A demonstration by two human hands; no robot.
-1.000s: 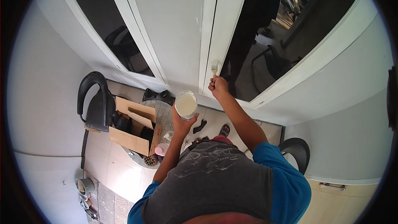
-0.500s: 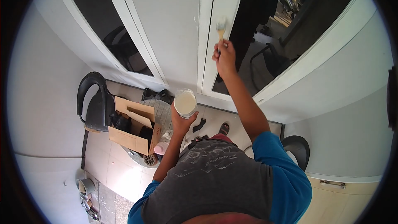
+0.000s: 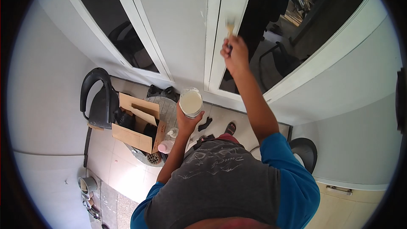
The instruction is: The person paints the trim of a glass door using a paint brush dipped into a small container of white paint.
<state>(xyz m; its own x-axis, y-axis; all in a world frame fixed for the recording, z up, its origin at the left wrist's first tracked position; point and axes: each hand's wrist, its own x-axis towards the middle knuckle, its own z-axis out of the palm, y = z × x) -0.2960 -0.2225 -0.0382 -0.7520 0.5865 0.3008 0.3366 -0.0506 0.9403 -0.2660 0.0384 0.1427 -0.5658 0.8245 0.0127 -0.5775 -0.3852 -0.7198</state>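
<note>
My right hand (image 3: pixel 235 53) grips a paintbrush (image 3: pixel 230 29) by its light handle, arm stretched up and forward. The bristles are at the white door frame (image 3: pixel 234 1), beside the dark glass pane (image 3: pixel 271 63), and look smeared by motion. Lower down, my left hand (image 3: pixel 188 121) is wrapped round a tub of off-white paint (image 3: pixel 191 102). Its open top faces up, and clear plastic hangs about the rim.
A round table (image 3: pixel 168 109) on the left bears an open cardboard box (image 3: pixel 132 139) and a pink-capped bottle (image 3: pixel 165 146). Beside it stands a black chair (image 3: pixel 101 106). Another dark chair (image 3: pixel 306 154) is at the right. A grey pipe piece (image 3: pixel 87 184) lies lower left.
The brush and my right hand have shifted slightly right, with the hand a little higher and tilted. The whole view has moved a bit. My left hand still holds the tub.
</note>
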